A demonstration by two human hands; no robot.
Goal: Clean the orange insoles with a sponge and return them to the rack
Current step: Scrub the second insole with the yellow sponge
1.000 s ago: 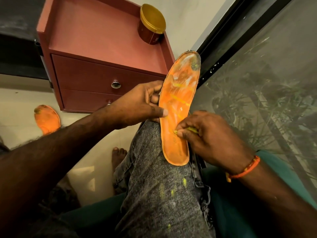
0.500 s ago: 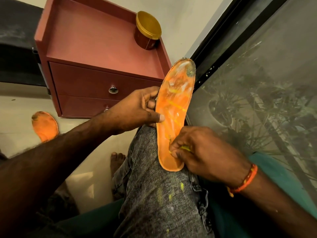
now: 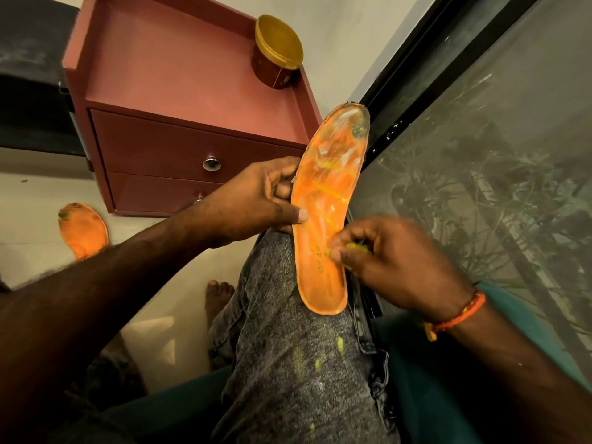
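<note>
So: 2 insoles. Spare insole lies on the floor, far left. 1 cabinet with 2 drawers, 1 gold-lidded jar on top. Left hand grips the second insole, propped on the knee. Right hand pinches 1 yellow sponge against it.

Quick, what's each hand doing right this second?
Left hand: grips the orange insole by its edge, thumb on top.
Right hand: pinches a small yellow sponge against the insole.
</note>
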